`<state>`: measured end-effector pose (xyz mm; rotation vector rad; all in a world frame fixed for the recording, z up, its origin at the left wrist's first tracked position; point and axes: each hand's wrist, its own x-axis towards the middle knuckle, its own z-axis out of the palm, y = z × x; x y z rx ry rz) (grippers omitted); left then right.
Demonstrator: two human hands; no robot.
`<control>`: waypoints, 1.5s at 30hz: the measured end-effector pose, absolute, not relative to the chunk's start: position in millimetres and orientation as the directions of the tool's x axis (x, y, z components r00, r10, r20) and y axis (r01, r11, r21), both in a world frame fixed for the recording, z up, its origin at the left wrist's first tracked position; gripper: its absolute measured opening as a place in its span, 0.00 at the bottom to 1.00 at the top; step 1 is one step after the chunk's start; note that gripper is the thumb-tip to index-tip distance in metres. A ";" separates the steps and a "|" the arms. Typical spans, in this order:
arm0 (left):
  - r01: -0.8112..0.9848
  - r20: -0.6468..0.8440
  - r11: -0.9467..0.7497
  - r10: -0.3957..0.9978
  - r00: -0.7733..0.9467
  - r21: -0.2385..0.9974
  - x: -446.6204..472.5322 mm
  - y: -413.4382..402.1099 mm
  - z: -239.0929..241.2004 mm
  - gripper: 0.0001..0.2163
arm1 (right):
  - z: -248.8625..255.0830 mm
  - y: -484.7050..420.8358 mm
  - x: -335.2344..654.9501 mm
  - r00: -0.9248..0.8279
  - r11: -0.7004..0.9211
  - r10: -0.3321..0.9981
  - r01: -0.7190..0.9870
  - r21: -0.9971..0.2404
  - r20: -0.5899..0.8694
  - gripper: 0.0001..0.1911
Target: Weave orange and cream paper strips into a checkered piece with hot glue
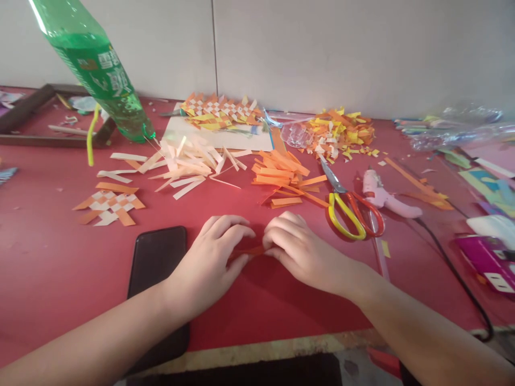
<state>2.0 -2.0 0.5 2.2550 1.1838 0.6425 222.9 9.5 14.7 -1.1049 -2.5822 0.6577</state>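
Both my hands rest on the red table (60, 257) near its front edge, fingers curled. My left hand (213, 252) and my right hand (298, 246) pinch a thin orange paper strip (251, 250) between them; only a short bit of it shows between the fingertips. Just beyond the hands lie a pile of orange paper strips (281, 174) and a pile of white paper strips (189, 161). A small woven orange-and-white patch (109, 206) lies at the left.
A black phone (155, 257) lies left of my left hand. Scissors with yellow and red handles (350, 209) and a pink glue gun (382, 195) with its black cord lie to the right. A tilted green bottle (100, 75), woven pieces, paper scraps and plastic wrap sit farther back.
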 end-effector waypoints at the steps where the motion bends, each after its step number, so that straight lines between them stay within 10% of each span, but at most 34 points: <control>1: 0.587 0.157 -0.468 0.851 0.502 0.661 2.1 -1.8 1.5 0.08 | 14.6 10.0 222.9 -0.674 0.615 0.733 0.600 -0.512 0.089 0.08; 16: 0.264 -0.209 0.153 0.958 0.195 0.952 3.1 4.0 14.6 0.15 | 24.1 11.0 227.0 -0.739 0.566 0.633 0.239 -0.789 0.230 0.13; 20: 0.085 -0.224 0.208 0.928 0.296 0.974 4.0 4.3 15.3 0.10 | 19.3 11.9 227.7 -0.656 0.476 0.709 0.173 -0.862 0.259 0.01; 32: -0.133 -0.290 0.366 0.873 0.391 0.921 3.6 4.1 14.4 0.04 | 12.0 6.1 218.3 -0.409 -0.071 0.897 0.236 -0.969 -0.165 0.13; 45: 0.010 -0.296 0.302 0.929 0.222 0.953 5.7 5.9 12.5 0.10 | 9.6 5.3 217.6 -0.393 -0.048 0.908 0.249 -0.967 -0.146 0.11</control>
